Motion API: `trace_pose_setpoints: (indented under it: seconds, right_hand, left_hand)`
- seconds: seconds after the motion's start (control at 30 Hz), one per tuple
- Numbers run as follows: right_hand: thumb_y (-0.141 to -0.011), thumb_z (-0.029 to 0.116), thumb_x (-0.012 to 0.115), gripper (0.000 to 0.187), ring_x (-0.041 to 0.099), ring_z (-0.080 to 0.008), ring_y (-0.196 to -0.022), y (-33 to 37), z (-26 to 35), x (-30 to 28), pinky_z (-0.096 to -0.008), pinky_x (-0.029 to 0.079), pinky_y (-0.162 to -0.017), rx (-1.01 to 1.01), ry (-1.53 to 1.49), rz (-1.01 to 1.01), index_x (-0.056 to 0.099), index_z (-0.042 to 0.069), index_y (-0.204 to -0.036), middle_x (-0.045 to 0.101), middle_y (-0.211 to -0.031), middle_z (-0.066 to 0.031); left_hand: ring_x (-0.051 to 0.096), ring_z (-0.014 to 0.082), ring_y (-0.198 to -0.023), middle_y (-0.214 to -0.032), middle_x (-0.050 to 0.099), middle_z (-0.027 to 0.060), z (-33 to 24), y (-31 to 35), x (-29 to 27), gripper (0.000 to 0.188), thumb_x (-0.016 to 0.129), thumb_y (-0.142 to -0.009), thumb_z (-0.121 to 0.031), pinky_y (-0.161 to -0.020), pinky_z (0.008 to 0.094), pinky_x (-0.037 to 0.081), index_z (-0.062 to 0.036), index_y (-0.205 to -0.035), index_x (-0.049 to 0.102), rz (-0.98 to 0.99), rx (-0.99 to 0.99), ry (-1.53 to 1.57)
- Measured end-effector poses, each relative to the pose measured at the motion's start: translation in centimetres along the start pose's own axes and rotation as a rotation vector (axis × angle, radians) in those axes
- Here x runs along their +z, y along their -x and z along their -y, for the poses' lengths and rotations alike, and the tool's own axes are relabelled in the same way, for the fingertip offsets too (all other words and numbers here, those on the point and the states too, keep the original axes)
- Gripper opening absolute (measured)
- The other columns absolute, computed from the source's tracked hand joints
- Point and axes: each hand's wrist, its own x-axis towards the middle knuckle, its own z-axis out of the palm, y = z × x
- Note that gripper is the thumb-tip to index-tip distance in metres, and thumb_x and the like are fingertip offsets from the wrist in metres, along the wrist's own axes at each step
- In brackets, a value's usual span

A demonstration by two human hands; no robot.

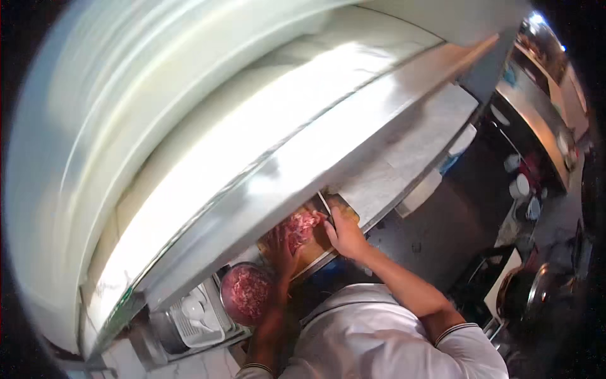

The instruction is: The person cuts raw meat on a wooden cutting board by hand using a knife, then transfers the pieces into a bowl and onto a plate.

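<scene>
Raw red meat (302,228) lies on a wooden cutting board (310,254) on the counter in front of me. My right hand (344,232) is closed round the handle of a knife, at the right side of the meat. Its pale blade (324,203) points away from me; the handle is mostly hidden by the fingers. At the meat's left edge rests my left hand (284,251), dim and slightly blurred, its fingers stretched out and apart against the meat. Beside my left forearm stands a round bowl (223,292) filled with chopped or ground red meat (249,293).
A white rack or tray (201,321) with white dishes stands left of the bowl. Above the board runs a long bright shelf (284,165), close over my hands. The pale countertop (404,155) continues to the far right. Pots (527,294) and kitchen gear stand behind, at right.
</scene>
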Motion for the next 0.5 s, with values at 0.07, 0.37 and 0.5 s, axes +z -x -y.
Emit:
trace_pose_setpoints:
  seconds: [0.07,0.37,0.5]
  right_hand:
    - [-0.107,0.020,0.061,0.028,0.068,-0.0562,-0.086,-0.2,1.1,5.1,-0.0641,0.052,-0.076,0.000,0.070,0.078,0.048,0.000,-0.121,0.068,-0.090,-0.0346]
    - [-0.106,0.026,0.061,0.034,0.069,-0.0572,-0.078,-0.7,3.0,18.7,-0.0682,0.054,-0.070,-0.112,0.196,0.151,0.053,-0.001,-0.125,0.071,-0.088,-0.0355]
    - [-0.105,0.025,0.064,0.041,0.071,-0.0538,-0.080,1.1,6.4,22.2,-0.0660,0.055,-0.073,-0.193,0.199,0.057,0.054,-0.002,-0.134,0.073,-0.087,-0.0322]
  left_hand:
    - [0.040,0.0487,-0.155,-0.166,0.044,0.0302,0.6,1.2,-3.2,0.102,0.083,-0.088,-0.057,-0.127,0.0659,0.031,-0.0103,-0.167,0.040,-0.185,-0.115,0.024]
    - [0.036,0.0485,-0.155,-0.164,0.045,0.0290,8.1,4.7,-10.9,0.081,0.067,-0.104,-0.055,-0.129,0.0614,0.026,0.0015,-0.158,0.048,0.053,-0.443,0.404]
    - [0.036,0.0518,-0.153,-0.161,0.045,0.0321,12.2,7.5,-9.4,0.079,0.067,-0.103,-0.055,-0.130,0.0634,0.024,0.0032,-0.154,0.050,-0.147,-0.313,0.326]
